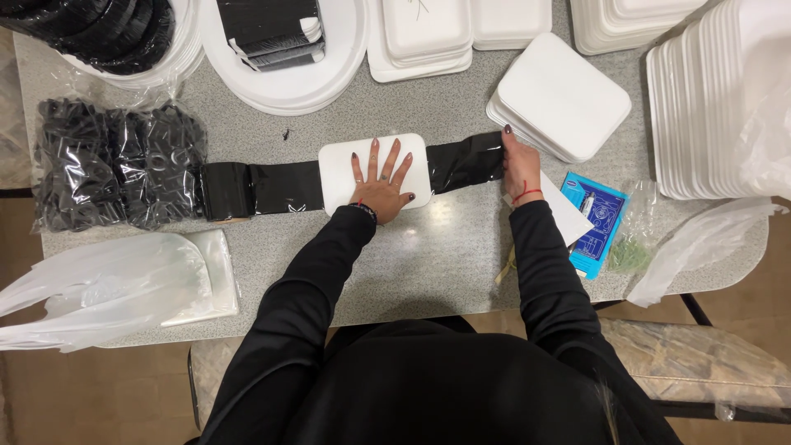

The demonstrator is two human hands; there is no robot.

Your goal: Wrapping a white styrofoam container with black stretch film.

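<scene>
Clearly the grey speckled surface carries everything, and across its middle lies a long black plastic strip, running from a roll near the left edge to the right hand, whose fingers are clamped on the strip's free end. The left hand lies flat, fingers spread apart, pressing a closed white foam box onto the strip. To do this well, I judge the box should stay pinned squarely over the strip while the free end is kept taut and level. Toward the far edge, a big white tray holds folded black bags; stacked foam boxes stand closed, contents hidden. A clear bag near the left edge holds black cutlery.
</scene>
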